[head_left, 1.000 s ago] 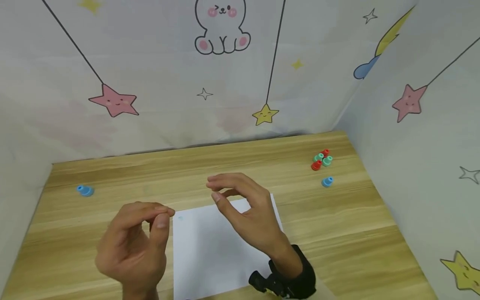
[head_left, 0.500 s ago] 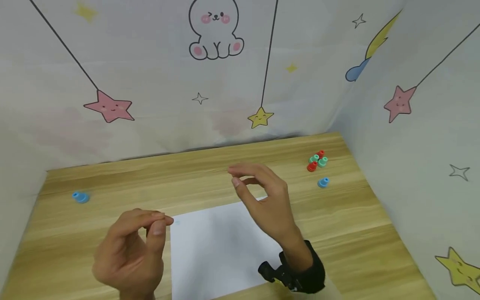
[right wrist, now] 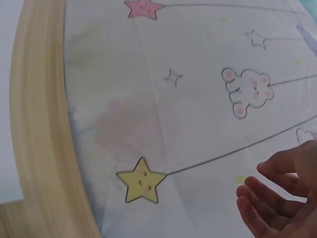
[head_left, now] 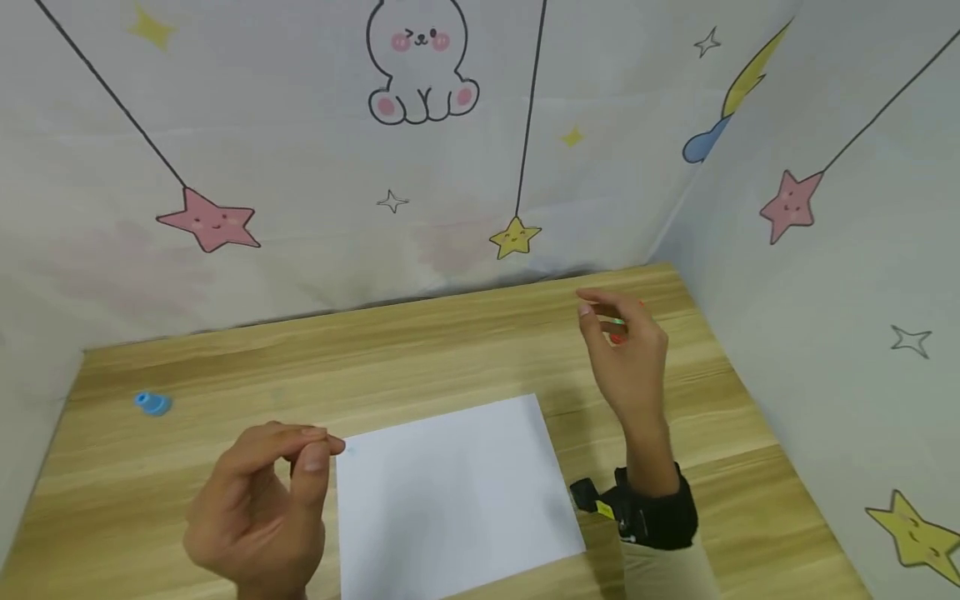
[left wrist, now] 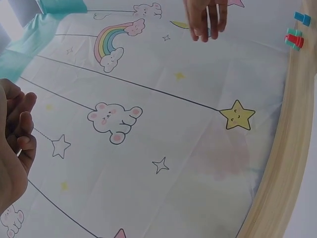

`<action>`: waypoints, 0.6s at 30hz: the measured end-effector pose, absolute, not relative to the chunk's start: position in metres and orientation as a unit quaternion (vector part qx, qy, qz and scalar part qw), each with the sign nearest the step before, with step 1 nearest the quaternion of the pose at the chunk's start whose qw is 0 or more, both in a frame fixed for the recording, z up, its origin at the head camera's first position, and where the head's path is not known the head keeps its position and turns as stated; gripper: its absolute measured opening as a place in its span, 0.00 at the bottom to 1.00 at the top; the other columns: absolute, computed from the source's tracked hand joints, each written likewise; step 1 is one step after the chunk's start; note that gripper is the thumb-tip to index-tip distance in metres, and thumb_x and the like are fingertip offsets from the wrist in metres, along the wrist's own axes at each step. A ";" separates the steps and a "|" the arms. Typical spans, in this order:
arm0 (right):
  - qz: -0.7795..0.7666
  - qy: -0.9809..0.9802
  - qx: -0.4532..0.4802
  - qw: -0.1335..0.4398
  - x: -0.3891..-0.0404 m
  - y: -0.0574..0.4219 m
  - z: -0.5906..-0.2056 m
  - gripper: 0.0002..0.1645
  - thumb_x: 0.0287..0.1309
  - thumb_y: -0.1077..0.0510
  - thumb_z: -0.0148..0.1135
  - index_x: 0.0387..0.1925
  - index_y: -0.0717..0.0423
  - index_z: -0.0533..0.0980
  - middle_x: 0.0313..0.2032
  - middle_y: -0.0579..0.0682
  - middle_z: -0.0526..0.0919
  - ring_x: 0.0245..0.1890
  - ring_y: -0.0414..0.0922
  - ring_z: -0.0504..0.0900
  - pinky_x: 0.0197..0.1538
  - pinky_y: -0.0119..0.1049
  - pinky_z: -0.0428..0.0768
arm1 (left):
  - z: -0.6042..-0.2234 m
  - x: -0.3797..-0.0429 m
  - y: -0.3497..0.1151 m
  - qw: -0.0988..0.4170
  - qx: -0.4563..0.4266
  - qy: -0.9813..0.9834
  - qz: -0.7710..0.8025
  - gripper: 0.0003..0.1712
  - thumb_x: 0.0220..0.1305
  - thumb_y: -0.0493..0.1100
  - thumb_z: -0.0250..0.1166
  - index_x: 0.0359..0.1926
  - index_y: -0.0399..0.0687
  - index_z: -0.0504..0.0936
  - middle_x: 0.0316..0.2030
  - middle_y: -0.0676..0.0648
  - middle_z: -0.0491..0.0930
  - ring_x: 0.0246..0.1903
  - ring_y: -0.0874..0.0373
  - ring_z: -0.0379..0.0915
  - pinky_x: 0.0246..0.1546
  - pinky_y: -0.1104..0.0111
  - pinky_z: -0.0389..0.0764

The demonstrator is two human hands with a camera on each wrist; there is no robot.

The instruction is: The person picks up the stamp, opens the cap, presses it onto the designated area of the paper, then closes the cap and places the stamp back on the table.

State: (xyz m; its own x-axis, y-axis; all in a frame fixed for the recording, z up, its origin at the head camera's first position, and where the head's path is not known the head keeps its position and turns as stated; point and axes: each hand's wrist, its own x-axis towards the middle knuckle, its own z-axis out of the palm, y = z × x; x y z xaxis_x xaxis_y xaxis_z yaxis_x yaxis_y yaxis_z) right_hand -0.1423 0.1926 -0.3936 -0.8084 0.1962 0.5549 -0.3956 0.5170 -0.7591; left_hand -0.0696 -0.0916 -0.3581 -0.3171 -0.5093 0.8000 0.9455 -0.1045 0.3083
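Observation:
My left hand (head_left: 258, 508) hovers at the left edge of a white sheet of paper (head_left: 461, 500), its thumb and fingertips close together with nothing visible between them. In the left wrist view its fingers (left wrist: 26, 134) curl loosely. My right hand (head_left: 628, 362) hangs in the air beyond the sheet's right side, fingers loosely bent, holding nothing. Behind it, a red piece (head_left: 618, 338) and a green piece (head_left: 618, 322) peek through. The left wrist view shows that cluster (left wrist: 294, 39) beside a blue piece (left wrist: 302, 19). These pieces are small, stepped plastic pegs. A faint blue mark (head_left: 351, 450) is on the paper.
Another small blue stepped piece (head_left: 153, 403) lies at the far left of the wood-grain table (head_left: 360, 358). White printed cloth walls (head_left: 300, 167) stand behind and at the sides. A black wrist camera mount (head_left: 660, 512) sits on my right wrist.
My right hand has swept right and away from above the paper to over the coloured pieces, hiding most of them. The left hand has barely moved. The head view has shifted slightly.

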 end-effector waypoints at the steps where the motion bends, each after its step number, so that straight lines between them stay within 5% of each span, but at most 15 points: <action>1: 0.481 -0.821 0.048 0.302 -0.147 0.201 -0.402 0.11 0.62 0.63 0.61 0.45 0.59 0.82 0.42 0.54 0.85 0.41 0.46 0.83 0.41 0.27 0.81 | -0.358 -0.070 -0.092 0.522 -0.262 -0.418 -0.696 0.10 0.47 0.20 0.67 0.20 0.15 0.73 0.18 0.34 0.79 0.19 0.54 0.76 0.26 0.76 0.72; 7: 0.435 -0.858 -0.037 0.271 -0.169 0.236 -0.436 0.11 0.63 0.59 0.60 0.45 0.58 0.82 0.42 0.52 0.86 0.36 0.46 0.85 0.37 0.27 0.81 | -0.359 -0.070 -0.093 0.517 -0.265 -0.418 -0.698 0.09 0.47 0.20 0.66 0.21 0.15 0.73 0.18 0.34 0.78 0.19 0.54 0.76 0.26 0.77 0.72; 18: 0.356 -0.907 -0.180 0.132 -0.190 0.276 -0.478 0.17 0.63 0.57 0.60 0.50 0.65 0.78 0.48 0.61 0.83 0.46 0.56 0.83 0.44 0.48 0.83 | -0.359 -0.069 -0.097 0.521 -0.266 -0.417 -0.696 0.09 0.47 0.20 0.66 0.21 0.14 0.73 0.18 0.34 0.79 0.18 0.55 0.75 0.25 0.75 0.75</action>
State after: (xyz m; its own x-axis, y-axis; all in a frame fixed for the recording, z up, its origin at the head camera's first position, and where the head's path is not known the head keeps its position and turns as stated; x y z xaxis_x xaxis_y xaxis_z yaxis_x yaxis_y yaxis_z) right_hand -0.1895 0.2760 -0.4780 -0.9001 0.4213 0.1112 0.2336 0.6819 -0.6931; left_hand -0.0691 -0.0975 -0.3587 -0.3168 -0.5031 0.8041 0.9463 -0.1104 0.3038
